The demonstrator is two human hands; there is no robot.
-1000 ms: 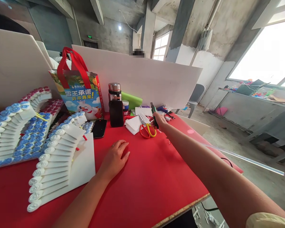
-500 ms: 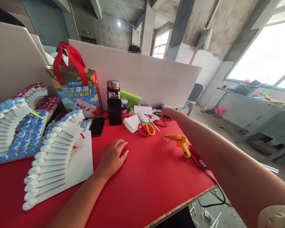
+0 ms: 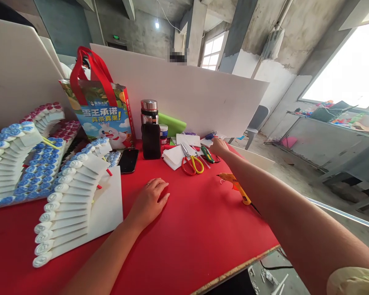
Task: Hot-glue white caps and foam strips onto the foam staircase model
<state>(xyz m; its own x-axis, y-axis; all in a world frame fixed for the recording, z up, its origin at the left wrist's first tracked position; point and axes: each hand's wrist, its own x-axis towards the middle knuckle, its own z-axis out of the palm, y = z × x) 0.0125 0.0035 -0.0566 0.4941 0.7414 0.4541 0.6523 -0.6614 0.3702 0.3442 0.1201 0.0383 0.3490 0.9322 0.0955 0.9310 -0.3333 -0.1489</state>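
My left hand lies palm-down on the red tabletop, fingers loosely spread and holding nothing. To its left, a fan of white rolled rosettes on white strips rests on a white board. At the far right edge of the table is my right hand, its fingers curled. What it may hold is hidden. Just left of that hand lies a green utility knife, beside red-and-yellow-handled scissors. Below the right forearm's edge, a yellow glue gun is partly covered.
A phone, a dark upright case and a steel flask stand left of stacked white cards. Behind are a printed bag and a white partition. Blue rosettes fill the left. A pale sheet-like surface shows beyond my right forearm.
My right forearm has swung down across part of the glue gun. The utility knife, formerly beside the right hand's fingers, now shows plainly. My left hand has not moved on the table.
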